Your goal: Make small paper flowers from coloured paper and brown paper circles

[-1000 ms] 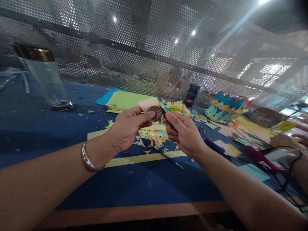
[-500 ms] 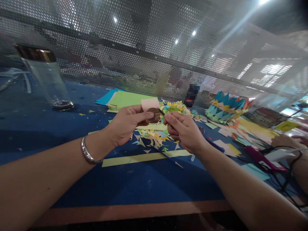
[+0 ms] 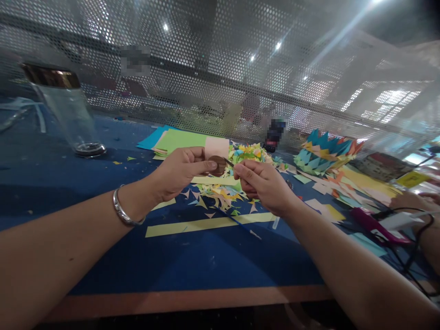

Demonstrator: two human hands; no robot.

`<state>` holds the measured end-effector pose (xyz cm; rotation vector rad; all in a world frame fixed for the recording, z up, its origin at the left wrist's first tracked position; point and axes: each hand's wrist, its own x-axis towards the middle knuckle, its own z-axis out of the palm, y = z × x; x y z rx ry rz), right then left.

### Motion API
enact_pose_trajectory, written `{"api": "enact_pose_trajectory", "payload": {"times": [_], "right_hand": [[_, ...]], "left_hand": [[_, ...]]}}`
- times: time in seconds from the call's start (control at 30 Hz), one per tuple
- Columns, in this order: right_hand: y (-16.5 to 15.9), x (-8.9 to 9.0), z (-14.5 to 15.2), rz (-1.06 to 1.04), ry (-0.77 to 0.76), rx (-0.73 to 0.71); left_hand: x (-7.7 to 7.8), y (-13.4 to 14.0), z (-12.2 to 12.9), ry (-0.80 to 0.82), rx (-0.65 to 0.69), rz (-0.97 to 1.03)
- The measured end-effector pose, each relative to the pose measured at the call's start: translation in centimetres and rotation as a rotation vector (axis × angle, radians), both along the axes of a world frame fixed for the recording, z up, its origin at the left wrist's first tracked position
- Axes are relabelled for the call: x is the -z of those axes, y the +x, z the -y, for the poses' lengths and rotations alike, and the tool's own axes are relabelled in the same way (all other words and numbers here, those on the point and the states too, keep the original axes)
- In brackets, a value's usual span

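While a clear glass bottle (image 3: 70, 110) with a shiny copper-coloured lid stood at the far left of a blue table (image 3: 213, 266), before a perforated grey screen (image 3: 192, 41), the person's left hand (image 3: 175, 172) was raised to its right and nearer, a silver bracelet (image 3: 120, 208) around the wrist. Beyond that hand lay a stack of coloured sheets (image 3: 187, 137), bright green on top with blue showing at the left. Thumb and fingers of the left hand pinched a round brown disc (image 3: 220, 167), held above the table at the middle of the scene; a piece of pale pink paper (image 3: 216, 147) stood up just behind the disc, seemingly in the same grip. Nearer, a pale yellow strip (image 3: 165, 229) lay flat, a thin blue rod (image 3: 245, 228) slanting across it, with loose paper scraps (image 3: 222, 197) just beyond and a larger heap of cuttings (image 3: 252, 153) farther back. From the right, the right hand (image 3: 264, 183) was closed around a dark slender tool (image 3: 229, 162), mostly hidden by the fingers; its tip pointed left at the disc, too small to tell whether it touched. Farther right were a spiky folded-paper piece (image 3: 319, 153) and, nearer, a magenta box (image 3: 378, 224) with black cables, then another person's blurred hand (image 3: 409, 201), whose grip could not be made out.
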<state>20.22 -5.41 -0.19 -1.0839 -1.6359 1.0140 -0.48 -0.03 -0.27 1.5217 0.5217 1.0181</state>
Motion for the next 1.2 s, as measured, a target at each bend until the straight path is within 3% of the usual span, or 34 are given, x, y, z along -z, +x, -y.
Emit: {"api": "enact_pose_trajectory", "payload": {"times": [1.2], "right_hand": [[0.58,0.41,-0.36,0.164,-0.003,-0.017]], "left_hand": [[-0.54,-0.7,-0.85,0.082,0.08,-0.196]]}}
